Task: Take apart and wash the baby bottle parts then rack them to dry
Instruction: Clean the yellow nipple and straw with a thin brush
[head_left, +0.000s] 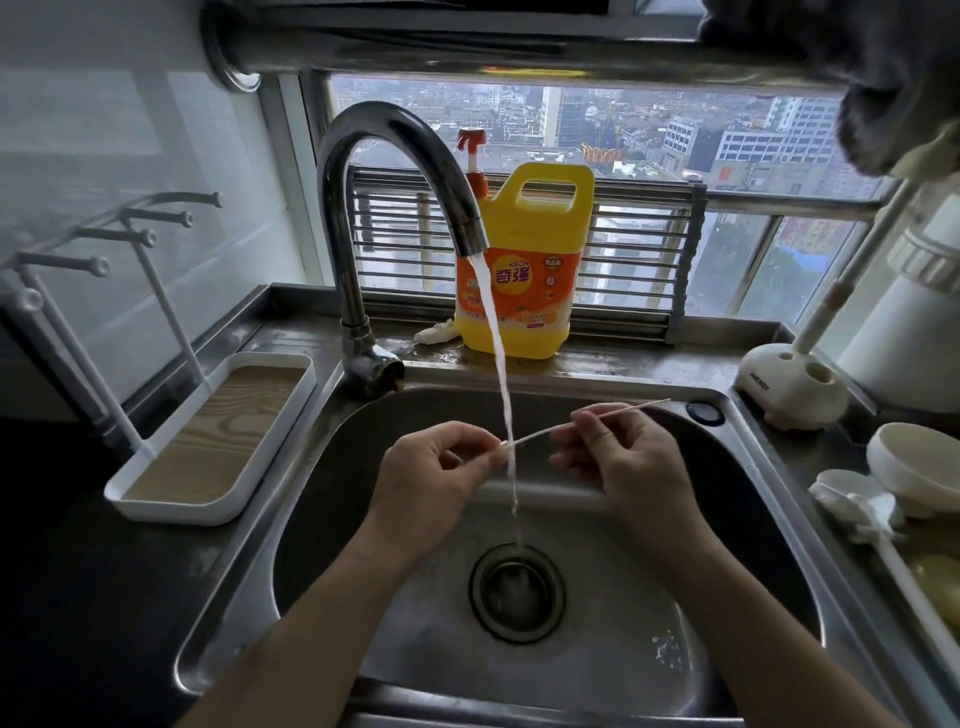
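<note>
Over the steel sink (322, 467) I hold a thin, pale bottle straw (540, 432) across the water stream falling from the tap (400, 171). My left hand (436, 478) pinches the straw's left end between thumb and fingers. My right hand (623, 462) pinches it further right, and the straw's free end sticks out up and to the right past the fingers. More white bottle parts (914, 467) lie on the counter at the right. The white drying rack (171, 447) with pegs stands at the left, with nothing on it.
A yellow dish soap jug (524, 270) stands on the ledge behind the sink, in front of the window. A white brush stand (795, 384) sits at the back right. The drain (517, 590) lies below the stream.
</note>
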